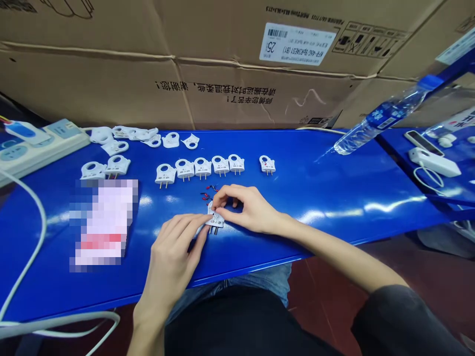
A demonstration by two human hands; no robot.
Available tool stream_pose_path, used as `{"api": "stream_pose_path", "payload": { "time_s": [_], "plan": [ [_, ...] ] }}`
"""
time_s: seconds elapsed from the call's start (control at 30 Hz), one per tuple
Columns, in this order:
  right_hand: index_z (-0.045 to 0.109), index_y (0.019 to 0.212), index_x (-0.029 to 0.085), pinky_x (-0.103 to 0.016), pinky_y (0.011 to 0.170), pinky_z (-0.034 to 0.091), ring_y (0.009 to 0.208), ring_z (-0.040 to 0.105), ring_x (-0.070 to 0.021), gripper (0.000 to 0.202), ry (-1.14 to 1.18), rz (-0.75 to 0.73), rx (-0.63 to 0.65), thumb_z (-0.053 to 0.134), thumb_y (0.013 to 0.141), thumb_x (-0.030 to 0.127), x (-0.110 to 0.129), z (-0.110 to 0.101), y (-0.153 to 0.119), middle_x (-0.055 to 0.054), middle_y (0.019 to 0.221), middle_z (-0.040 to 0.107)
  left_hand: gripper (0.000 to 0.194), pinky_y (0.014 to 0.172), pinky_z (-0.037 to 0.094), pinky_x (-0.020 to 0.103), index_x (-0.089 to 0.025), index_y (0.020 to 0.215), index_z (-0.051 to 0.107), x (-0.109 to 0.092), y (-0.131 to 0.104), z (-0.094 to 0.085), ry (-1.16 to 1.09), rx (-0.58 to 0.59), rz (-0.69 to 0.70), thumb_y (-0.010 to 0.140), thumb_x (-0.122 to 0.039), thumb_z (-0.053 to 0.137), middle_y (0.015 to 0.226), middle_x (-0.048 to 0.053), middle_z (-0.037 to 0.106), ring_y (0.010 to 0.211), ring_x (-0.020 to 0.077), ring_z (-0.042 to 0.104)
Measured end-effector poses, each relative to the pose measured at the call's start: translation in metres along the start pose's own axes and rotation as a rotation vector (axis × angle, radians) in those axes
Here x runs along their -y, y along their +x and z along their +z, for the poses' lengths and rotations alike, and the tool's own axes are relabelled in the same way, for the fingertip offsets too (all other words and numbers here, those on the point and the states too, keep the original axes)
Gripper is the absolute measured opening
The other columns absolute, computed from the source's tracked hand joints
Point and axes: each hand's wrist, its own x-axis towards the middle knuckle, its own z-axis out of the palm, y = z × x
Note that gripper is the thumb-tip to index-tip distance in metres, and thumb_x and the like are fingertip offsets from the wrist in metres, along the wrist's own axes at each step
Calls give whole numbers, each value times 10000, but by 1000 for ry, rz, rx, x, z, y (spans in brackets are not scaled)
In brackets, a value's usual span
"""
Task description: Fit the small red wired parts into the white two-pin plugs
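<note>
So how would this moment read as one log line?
left hand: steadies white plug | right hand: pinches plug top | row of plugs: behind

Your left hand [174,252] and right hand [248,210] pinch one white plug [215,219] on the blue table [334,198] (five more plugs [202,169] lined up beyond).

Looks like a small assembly workshop or factory line, not a home. Long glossy blue workbench [334,198] with white plug halves [203,168] lined up in a neat row, plus a loose pile of matching shells [122,134] further back. Stacked brown shipping cartons [208,54] right behind it — barcode label [297,43] and printed handling marks on them. Power strip [40,146] and water bottle [382,118] sitting on the bench too — typical workstation clutter.
</note>
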Motion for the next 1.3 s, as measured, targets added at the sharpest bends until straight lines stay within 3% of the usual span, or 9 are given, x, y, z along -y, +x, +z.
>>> {"api": "stream_pose_path", "payload": {
  "time_s": [0.13,0.7,1.3],
  "plan": [
    [709,1159,231,-337,935,530,1000,707,-169,193,-27,-19,-2,650,977,200,-3,0,0,-13,1072,784,230,971,495,375,-241,1236,641,0,0,0,5,-13,10,1011,-211,601,1146,36,745,1084,212,675],
    [758,1082,218,-338,904,523,982,669,-183,118,-75,-50,83,675,1001,240,-7,-2,2,-25,1044,788,246,898,484,349,-259,1249,671,0,-1,0,30,-13,-17,1019,-227,590,1088,37,699,996,198,664],
    [723,1246,241,-428,1010,535,1126,630,-224,245,-185,-144,130,606,1038,296,-11,-2,-2,-69,1179,693,231,838,471,335,-250,1225,677,0,-1,-1,27,-14,-10,1013,-212,594,929,20,635,908,187,624]
  ]
}}
